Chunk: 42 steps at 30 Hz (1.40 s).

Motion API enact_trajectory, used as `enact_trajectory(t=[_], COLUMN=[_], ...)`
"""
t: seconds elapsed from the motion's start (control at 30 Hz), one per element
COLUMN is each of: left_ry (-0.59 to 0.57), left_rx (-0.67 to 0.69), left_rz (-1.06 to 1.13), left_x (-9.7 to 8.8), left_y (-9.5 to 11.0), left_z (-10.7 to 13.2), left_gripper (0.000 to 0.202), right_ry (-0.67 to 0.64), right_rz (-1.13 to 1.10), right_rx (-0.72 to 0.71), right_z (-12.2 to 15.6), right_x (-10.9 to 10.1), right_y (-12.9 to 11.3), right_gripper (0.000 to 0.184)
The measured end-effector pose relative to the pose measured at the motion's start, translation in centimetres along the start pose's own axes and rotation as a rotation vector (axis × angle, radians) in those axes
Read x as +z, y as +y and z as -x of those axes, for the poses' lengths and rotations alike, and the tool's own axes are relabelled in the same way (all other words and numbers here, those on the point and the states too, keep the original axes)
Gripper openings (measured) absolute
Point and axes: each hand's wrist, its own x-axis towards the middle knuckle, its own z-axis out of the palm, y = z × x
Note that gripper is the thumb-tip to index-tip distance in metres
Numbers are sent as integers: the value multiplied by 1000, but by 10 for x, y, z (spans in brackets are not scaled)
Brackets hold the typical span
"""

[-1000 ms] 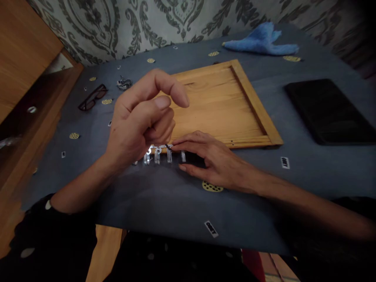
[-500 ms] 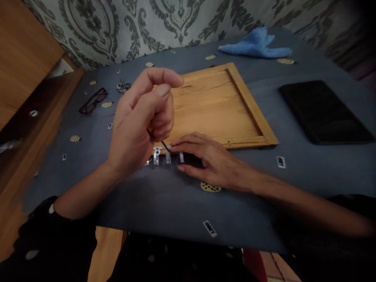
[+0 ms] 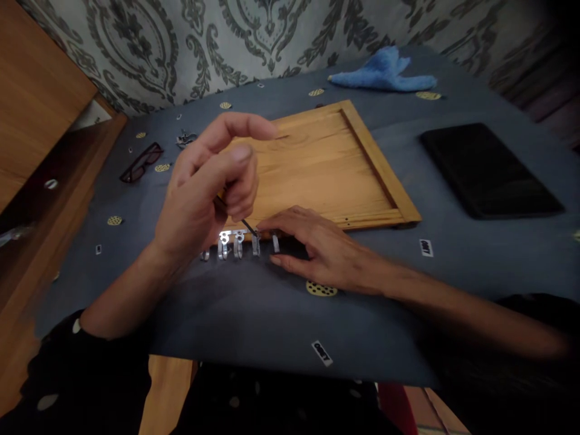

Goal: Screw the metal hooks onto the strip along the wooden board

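Note:
My left hand (image 3: pixel 203 181) is closed around a screwdriver (image 3: pixel 249 227), its handle mostly hidden in the fist. The index finger stretches out above the thumb. Its thin dark shaft slants down to a silver hook rail (image 3: pixel 233 233) along the front edge of a wooden framed panel (image 3: pixel 312 163). Several metal hooks hang from the rail toward me. My right hand (image 3: pixel 326 251) steadies the rail's right part, fingers over the panel's edge and thumb in front by a hook (image 3: pixel 276 244). The shaft's tip is beside the right fingertips; the screw there is too small to make out.
Dark-framed glasses (image 3: pixel 142 163) and a small metal object (image 3: pixel 185 139) lie at the left on the grey patterned tablecloth (image 3: pixel 254 314). A blue cloth (image 3: pixel 385 72) sits at the back, a black tablet (image 3: pixel 492 172) at the right. A wooden cabinet (image 3: pixel 40 78) borders the left side.
My left hand has turned a little with the screwdriver, and its thumb has drawn away from the index finger. More hooks show beneath it. The right hand stays at the rail; the view shifts slightly.

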Motion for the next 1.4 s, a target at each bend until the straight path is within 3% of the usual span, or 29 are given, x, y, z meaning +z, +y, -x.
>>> enact_trajectory(t=[0.1, 0.2, 0.43, 0.67, 0.97, 1.4], left_ry=[197, 234, 50, -131, 128, -312], left_rx=[9, -3, 35, -17, 34, -45], left_rz=[40, 39, -8, -53, 11, -21], left_x=[3, 4, 9, 2, 8, -2], left_y=[-1, -3, -3, 2, -7, -1], left_z=[-2, -4, -2, 1, -2, 4], left_gripper=[20, 26, 31, 20, 32, 40], right_ry=[37, 33, 23, 8, 21, 13], right_rz=[-11, -17, -5, -3, -10, -34], right_rx=[-1, 1, 17, 39, 7, 4], right_z=[1, 1, 2, 2, 1, 2], right_x=[2, 3, 1, 0, 2, 2], right_y=[2, 3, 2, -1, 3, 2], right_gripper=[41, 42, 44, 44, 44, 42])
